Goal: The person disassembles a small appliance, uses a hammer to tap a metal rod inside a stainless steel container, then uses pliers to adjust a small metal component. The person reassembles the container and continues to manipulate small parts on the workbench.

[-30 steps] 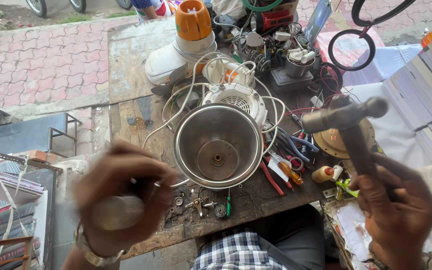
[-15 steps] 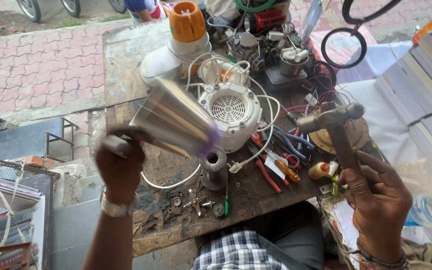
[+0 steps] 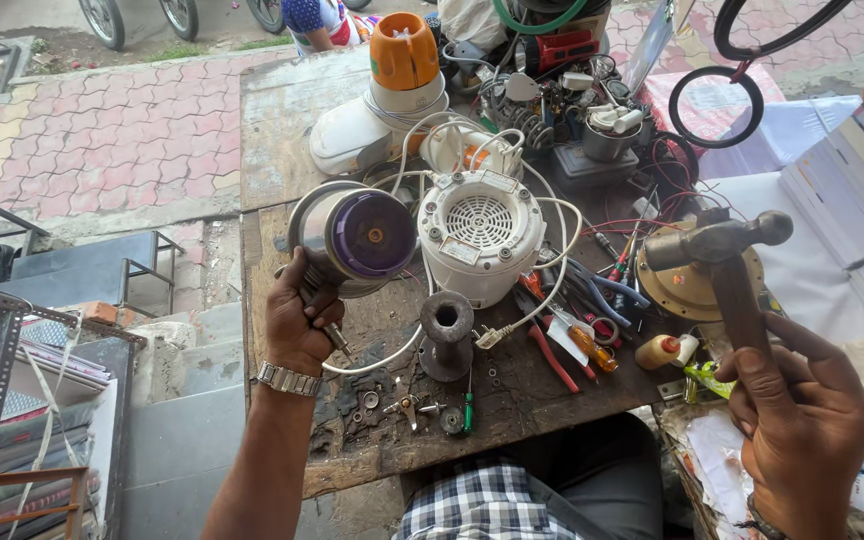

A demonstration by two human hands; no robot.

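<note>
Leftmost, the left hand (image 3: 297, 320) is clenching its fingers round the steel jar (image 3: 347, 238), tipping its purple base rightward above the bench (image 3: 512, 400); well apart at right, the right hand (image 3: 802, 430) is gripping the hammer (image 3: 727, 270) upright

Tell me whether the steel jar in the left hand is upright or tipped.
Tipped. The steel jar lies sideways in the left hand, lifted off the workbench, its purple underside facing the camera.
</note>
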